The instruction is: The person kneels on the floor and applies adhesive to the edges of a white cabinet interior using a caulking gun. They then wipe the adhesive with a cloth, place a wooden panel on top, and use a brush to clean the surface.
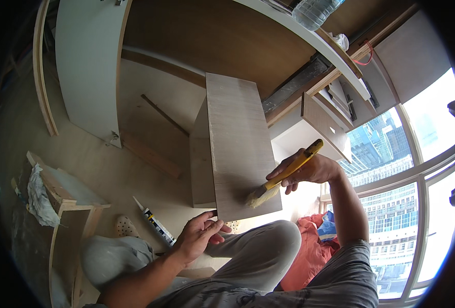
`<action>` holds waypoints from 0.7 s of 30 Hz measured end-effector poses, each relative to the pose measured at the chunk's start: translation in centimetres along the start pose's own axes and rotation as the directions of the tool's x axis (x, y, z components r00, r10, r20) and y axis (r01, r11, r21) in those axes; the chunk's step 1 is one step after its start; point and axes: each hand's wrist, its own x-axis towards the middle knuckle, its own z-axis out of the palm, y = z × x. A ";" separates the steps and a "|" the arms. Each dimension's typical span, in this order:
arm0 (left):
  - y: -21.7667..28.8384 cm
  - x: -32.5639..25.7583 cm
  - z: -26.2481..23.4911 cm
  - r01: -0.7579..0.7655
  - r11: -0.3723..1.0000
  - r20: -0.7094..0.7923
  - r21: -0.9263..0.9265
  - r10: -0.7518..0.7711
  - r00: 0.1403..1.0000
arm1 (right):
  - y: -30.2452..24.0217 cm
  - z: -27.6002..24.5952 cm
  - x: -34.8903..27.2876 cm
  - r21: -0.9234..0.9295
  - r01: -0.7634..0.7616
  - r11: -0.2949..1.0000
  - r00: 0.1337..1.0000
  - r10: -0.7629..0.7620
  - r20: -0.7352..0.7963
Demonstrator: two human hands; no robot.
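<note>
A yellow-handled paintbrush is in my right hand, whose fingers are wrapped round the handle. Its pale bristles touch the near part of a long grey-brown wood-grain panel, which forms the upper face of a narrow box. My left hand is at the panel's near left corner, thumb and fingers bent in against the edge; part of that grip is hidden. On the floor left of this hand lies a sealant cartridge with a long pale nozzle.
At the left, a small wooden stand has a crumpled white cloth over it. A white panel leans at the back left. Wood strips lie on the floor. A plastic bottle stands top right. Red fabric lies beside the window.
</note>
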 end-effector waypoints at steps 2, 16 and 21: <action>0.1 0.0 0.1 0.003 1.000 -0.017 0.011 -0.003 1.000 | -0.3 -0.6 1.5 -0.028 0.049 0.998 0.998 -0.050 -0.047; 0.8 -0.1 -0.2 0.037 0.999 0.021 -0.016 -0.037 0.999 | -3.0 -14.4 16.1 -0.169 -0.010 0.986 0.895 -0.066 -0.441; 1.2 0.5 -0.5 0.077 0.997 0.041 -0.013 -0.077 0.996 | -1.4 -18.5 22.2 -0.541 0.024 0.841 0.573 -0.455 -0.681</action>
